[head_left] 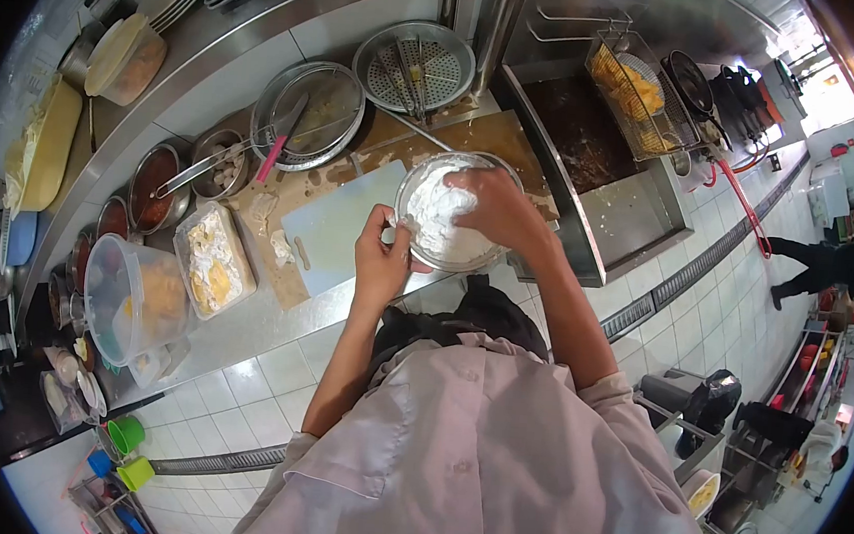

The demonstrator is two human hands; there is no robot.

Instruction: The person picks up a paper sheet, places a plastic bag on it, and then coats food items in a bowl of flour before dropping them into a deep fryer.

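Note:
A round metal bowl (493,257) of white, flour-like powder (436,207) is in front of me at the counter edge. My left hand (384,254) is closed on the bowl's near-left rim, thumb up. From the right, my right hand (497,207) reaches into the bowl, its fingers bent down and closed at the powder. The fingertips are hidden, and I cannot make out what they grip. A pale cutting board (340,225) lies left of the bowl. Beyond it, a pink-handled knife (273,158) rests across a round wire strainer (319,108).
A tub of flour-dusted pieces (214,268), a clear bucket (109,292) and a bowl of red sauce (156,180) stand left. A perforated metal pan (393,59) is behind. A fryer (578,128) and wire basket (626,92) are at right. Another person (823,268) stands far right.

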